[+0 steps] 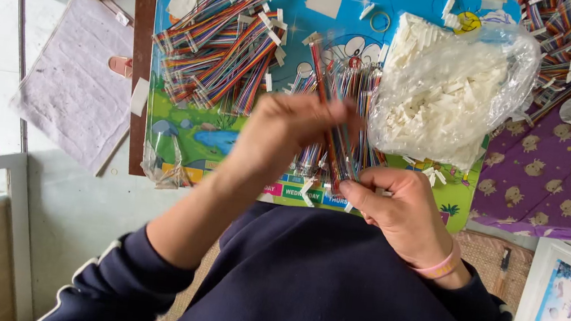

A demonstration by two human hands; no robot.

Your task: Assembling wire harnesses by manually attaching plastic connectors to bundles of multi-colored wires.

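hands (pixel 343 167) on ribbon cables (pixel 339 109), connector bag (pixel 454 87) beside, cable pile (pixel 219 47) left

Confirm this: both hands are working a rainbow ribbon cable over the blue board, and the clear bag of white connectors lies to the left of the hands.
Not quite. The head view shows the clear bag of white connectors to the right of the hands, not the left. The rest holds: left hand and right hand work a rainbow ribbon cable over the blue board.
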